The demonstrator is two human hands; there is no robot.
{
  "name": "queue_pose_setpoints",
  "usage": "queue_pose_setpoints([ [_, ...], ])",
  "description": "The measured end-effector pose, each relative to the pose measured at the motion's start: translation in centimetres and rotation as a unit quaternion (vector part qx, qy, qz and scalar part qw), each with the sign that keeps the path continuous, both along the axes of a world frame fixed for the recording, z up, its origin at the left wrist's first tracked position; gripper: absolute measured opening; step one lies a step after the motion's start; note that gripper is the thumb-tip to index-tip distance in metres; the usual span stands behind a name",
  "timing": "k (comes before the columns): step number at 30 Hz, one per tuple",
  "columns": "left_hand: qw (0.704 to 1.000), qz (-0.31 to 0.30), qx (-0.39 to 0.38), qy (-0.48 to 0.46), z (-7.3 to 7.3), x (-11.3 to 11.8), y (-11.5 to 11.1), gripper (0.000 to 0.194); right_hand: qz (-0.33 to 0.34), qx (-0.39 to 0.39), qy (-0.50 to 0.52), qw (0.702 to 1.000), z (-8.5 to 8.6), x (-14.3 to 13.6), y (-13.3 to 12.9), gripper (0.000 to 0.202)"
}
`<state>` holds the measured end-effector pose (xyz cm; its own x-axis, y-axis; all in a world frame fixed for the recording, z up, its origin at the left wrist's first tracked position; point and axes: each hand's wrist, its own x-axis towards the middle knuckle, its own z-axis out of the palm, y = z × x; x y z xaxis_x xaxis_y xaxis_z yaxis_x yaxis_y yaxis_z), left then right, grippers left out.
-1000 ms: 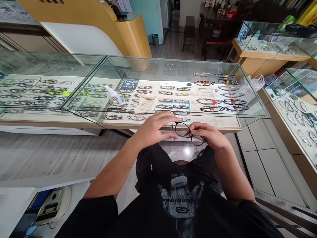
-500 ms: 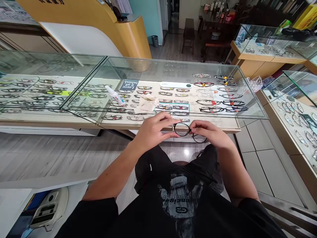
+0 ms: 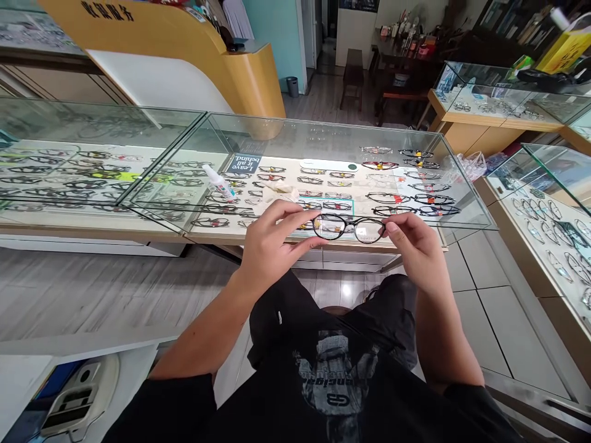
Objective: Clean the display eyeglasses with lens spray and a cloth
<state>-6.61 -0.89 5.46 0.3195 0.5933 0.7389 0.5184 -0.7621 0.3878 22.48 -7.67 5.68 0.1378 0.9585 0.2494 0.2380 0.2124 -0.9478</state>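
Black round-framed eyeglasses (image 3: 345, 229) are held up level between my hands, just above the near edge of the glass display case (image 3: 323, 122). My left hand (image 3: 274, 237) pinches the left end of the frame, thumb below and fingers above. My right hand (image 3: 415, 246) grips the right end between thumb and fingers. Faint print shows on the right lens. On the glass top, a small white spray bottle (image 3: 218, 183) and a crumpled beige cloth (image 3: 280, 192) are beyond my left hand.
Rows of eyeglasses (image 3: 431, 199) lie inside the case, beside a dark printed card (image 3: 246, 163). Another glass case (image 3: 549, 209) stands at right. A curved wooden counter (image 3: 256, 80) rises behind. At lower left is a grey-white device (image 3: 78, 400).
The eyeglasses have come up from a slant to level, with both lenses facing me. My right hand has moved right from the middle of the frame to its right end.
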Motion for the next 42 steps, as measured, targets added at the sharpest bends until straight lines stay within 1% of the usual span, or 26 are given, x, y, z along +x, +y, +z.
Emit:
queue_pose_setpoints([
  [2,1.000,0.002,0.017,-0.001,0.4,0.0,0.0,0.050,-0.005,0.013,0.000,1.000,0.2,0.0,0.1,0.021],
  [4,0.999,0.001,0.033,-0.006,1.2,0.0,0.1,0.050,-0.007,0.035,-0.002,0.999,0.7,0.0,0.2,0.021],
  [6,0.999,0.000,0.048,-0.019,2.4,0.1,0.4,0.051,-0.009,0.073,-0.005,0.997,1.8,0.0,0.3,0.021],
  [7,0.998,-0.003,0.053,-0.030,3.3,0.1,0.6,0.052,-0.011,0.097,-0.008,0.995,2.6,0.0,0.4,0.021],
  [8,0.998,-0.007,0.053,-0.042,4.4,0.1,0.8,0.052,-0.018,0.126,-0.011,0.992,3.6,-0.1,0.6,0.020],
  [10,0.996,-0.019,0.041,-0.077,7.1,0.2,1.2,0.052,-0.042,0.197,-0.019,0.979,6.0,-0.4,1.0,0.018],
  [13,0.990,-0.036,0.028,-0.136,12.0,0.5,1.7,0.047,-0.076,0.311,-0.025,0.947,10.4,-0.8,2.0,0.015],
  [16,0.984,-0.047,0.070,-0.154,16.5,0.8,1.8,0.049,-0.082,0.392,-0.014,0.916,14.4,-1.1,3.0,0.013],
  [18,0.983,-0.050,0.111,-0.139,18.8,1.0,1.8,0.053,-0.084,0.426,-0.006,0.901,16.4,-1.2,3.4,0.010],
  [20,0.980,-0.045,0.143,-0.127,20.3,1.1,1.8,0.056,-0.080,0.453,0.004,0.888,17.9,-1.4,3.5,0.008],
  [22,0.977,-0.034,0.171,-0.124,21.1,1.1,1.9,0.059,-0.078,0.474,0.015,0.877,18.9,-1.6,3.3,0.007],
  [24,0.971,-0.026,0.208,-0.114,21.4,0.9,2.2,0.061,-0.087,0.485,0.018,0.870,19.5,-2.0,3.0,0.008],
  [27,0.956,-0.022,0.277,-0.096,21.3,0.4,3.2,0.067,-0.101,0.485,0.010,0.869,19.8,-2.4,2.6,0.010],
  [30,0.943,-0.016,0.319,-0.092,21.0,0.1,4.1,0.070,-0.092,0.484,0.014,0.870,19.9,-2.7,2.4,0.011],
  [34,0.923,-0.026,0.370,-0.100,20.9,0.4,4.2,0.068,-0.093,0.488,0.008,0.868,19.9,-3.0,1.9,0.011],
  [36,0.923,-0.032,0.368,-0.110,21.0,0.7,3.7,0.065,-0.096,0.485,0.007,0.869,19.9,-3.0,1.6,0.011],
  [39,0.940,-0.028,0.314,-0.127,21.2,1.0,2.9,0.062,-0.094,0.491,0.021,0.866,19.9,-2.8,1.4,0.011],
  [42,0.948,-0.029,0.296,-0.118,21.4,1.0,2.3,0.064,-0.100,0.495,0.029,0.863,19.9,-2.4,1.5,0.011],
])
